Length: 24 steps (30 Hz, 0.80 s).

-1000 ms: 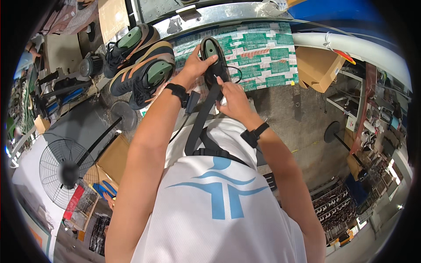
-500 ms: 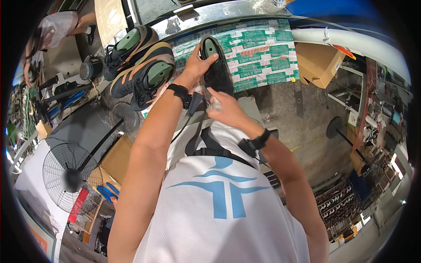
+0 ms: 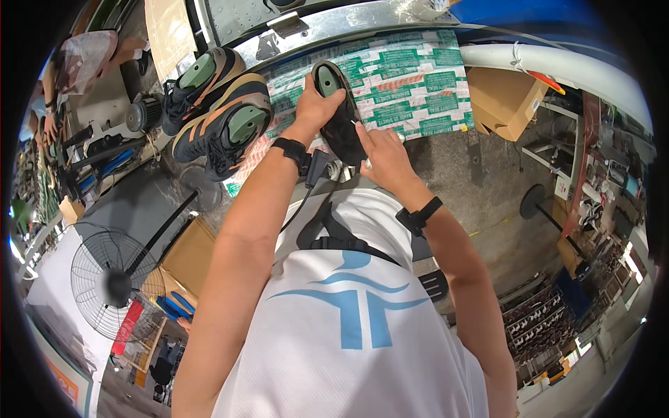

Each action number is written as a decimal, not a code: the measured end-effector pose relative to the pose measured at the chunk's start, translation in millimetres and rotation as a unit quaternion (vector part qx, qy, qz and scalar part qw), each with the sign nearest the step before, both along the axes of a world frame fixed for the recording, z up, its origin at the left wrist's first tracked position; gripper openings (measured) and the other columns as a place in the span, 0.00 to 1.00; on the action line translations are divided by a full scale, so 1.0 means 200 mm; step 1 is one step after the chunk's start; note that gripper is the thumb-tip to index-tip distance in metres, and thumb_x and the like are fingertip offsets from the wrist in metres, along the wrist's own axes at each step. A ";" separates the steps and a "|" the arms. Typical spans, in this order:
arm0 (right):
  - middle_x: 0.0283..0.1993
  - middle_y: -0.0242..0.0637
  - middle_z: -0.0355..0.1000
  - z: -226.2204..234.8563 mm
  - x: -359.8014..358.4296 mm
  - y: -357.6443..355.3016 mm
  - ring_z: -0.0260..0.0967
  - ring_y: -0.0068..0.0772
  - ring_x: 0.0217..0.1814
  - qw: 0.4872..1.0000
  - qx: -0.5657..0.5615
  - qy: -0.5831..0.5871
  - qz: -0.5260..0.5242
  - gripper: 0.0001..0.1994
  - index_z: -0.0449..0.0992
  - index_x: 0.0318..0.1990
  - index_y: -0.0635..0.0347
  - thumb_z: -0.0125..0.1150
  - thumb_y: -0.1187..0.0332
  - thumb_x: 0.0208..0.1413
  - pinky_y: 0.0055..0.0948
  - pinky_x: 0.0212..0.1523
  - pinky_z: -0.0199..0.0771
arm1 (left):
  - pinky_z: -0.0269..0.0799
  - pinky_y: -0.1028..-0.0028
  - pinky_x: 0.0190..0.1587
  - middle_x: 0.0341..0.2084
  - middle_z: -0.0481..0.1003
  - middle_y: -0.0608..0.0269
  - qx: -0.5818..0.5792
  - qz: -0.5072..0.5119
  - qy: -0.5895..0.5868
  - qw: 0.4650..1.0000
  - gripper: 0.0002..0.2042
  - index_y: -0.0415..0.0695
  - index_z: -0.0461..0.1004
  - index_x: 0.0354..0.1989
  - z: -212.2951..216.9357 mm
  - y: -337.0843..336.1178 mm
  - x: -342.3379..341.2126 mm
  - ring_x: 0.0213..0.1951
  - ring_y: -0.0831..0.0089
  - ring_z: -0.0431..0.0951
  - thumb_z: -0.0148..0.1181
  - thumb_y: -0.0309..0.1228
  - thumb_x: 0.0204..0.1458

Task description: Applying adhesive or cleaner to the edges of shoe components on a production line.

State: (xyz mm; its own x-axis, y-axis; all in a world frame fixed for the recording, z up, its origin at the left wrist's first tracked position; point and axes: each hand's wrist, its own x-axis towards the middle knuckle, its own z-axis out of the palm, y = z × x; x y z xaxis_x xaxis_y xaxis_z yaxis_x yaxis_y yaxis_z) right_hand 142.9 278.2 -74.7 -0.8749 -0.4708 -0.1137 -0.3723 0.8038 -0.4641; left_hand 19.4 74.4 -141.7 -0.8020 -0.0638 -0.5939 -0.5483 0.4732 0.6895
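A black shoe (image 3: pixel 343 136) with a green shoe last (image 3: pixel 327 79) in its opening points toward my body over the near edge of the taped worktop. My left hand (image 3: pixel 318 106) grips it round the heel, thumb lying over the collar by the last. Against the shoe's right side my right hand (image 3: pixel 387 157) is closed, index finger pointing forward. A thin pale tip shows at that finger; I cannot make out what it belongs to. Left of my left hand stand two black-and-tan sneakers, a nearer one (image 3: pixel 221 143) and a farther one (image 3: pixel 182 97), both with green lasts inside.
Green-and-white printed tape covers the worktop (image 3: pixel 425 87). Behind it runs a metal rail (image 3: pixel 327 29). An open cardboard box (image 3: pixel 505 104) stands to the right, below a white pipe (image 3: pixel 578 68). A standing fan (image 3: pixel 115 285) is at lower left; another person (image 3: pixel 87 56) is at far left.
My right hand has moved from below the shoe's toe up to its right side. The shoe's toe has swung slightly right, and my left hand still holds the heel.
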 end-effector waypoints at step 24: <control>0.40 0.28 0.73 -0.08 -0.11 -0.13 0.69 0.23 0.42 0.873 -0.181 -0.409 -0.196 0.35 0.72 0.73 0.65 0.65 0.62 0.57 0.26 0.47 0.72 | 0.80 0.61 0.52 0.45 0.83 0.45 -0.056 0.139 0.090 0.985 0.36 0.34 0.73 0.58 0.08 0.00 0.34 0.47 0.58 0.86 0.82 0.42 0.46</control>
State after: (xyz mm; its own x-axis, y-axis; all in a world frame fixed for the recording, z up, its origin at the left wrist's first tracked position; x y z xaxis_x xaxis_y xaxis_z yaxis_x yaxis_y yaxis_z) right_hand 121.6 252.3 -90.6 -0.6728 -0.2891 -0.6810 0.4727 0.5401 -0.6963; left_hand 86.7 74.5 -126.0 -0.8359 -0.3536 -0.4199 -0.5409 0.4006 0.7395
